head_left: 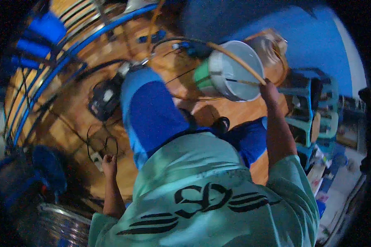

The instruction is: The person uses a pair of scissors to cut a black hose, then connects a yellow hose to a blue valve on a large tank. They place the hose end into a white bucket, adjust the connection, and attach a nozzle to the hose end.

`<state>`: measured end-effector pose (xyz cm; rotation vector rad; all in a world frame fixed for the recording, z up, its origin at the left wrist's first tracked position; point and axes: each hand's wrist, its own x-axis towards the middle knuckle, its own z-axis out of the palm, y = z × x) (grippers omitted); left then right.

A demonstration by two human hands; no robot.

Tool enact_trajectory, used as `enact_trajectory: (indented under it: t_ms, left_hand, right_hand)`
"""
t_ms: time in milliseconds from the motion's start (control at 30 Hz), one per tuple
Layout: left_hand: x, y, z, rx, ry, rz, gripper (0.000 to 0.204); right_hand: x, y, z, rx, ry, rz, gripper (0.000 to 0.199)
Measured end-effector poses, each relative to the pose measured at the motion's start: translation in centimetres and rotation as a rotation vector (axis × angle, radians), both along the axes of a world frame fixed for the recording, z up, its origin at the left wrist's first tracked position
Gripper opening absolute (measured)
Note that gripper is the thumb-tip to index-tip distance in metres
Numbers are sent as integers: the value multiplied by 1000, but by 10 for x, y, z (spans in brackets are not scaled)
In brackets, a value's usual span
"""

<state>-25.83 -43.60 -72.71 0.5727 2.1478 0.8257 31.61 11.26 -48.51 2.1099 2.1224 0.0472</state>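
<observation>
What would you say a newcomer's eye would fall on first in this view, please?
Probably the pale bucket with a green outside, tipped on its side at the upper middle, with the right hand closed on a thin cane strip arching across its mouth. Next come the blue trouser legs stretched over the wooden floor in the centre. The left hand rests in a loose fist at the lower left, beside tangled black cables.

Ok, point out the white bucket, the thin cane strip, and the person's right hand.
white bucket (228,74): head view, on the pale inner wall.
thin cane strip (239,62): head view, mid-length where it crosses the bucket's mouth.
right hand (269,91): head view, on the back of the hand.
</observation>
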Motion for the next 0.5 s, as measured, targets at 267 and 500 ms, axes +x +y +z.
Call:
enact_trajectory:
  t_ms: [267, 500]
  left_hand:
    - [30, 206, 158, 546, -92, -89, 45]
    - [115, 306, 268, 590, 494, -593, 80]
  right_hand:
    - [16, -18, -23, 232, 113, -36, 17]
    - [17, -30, -35, 376, 105, 61, 22]
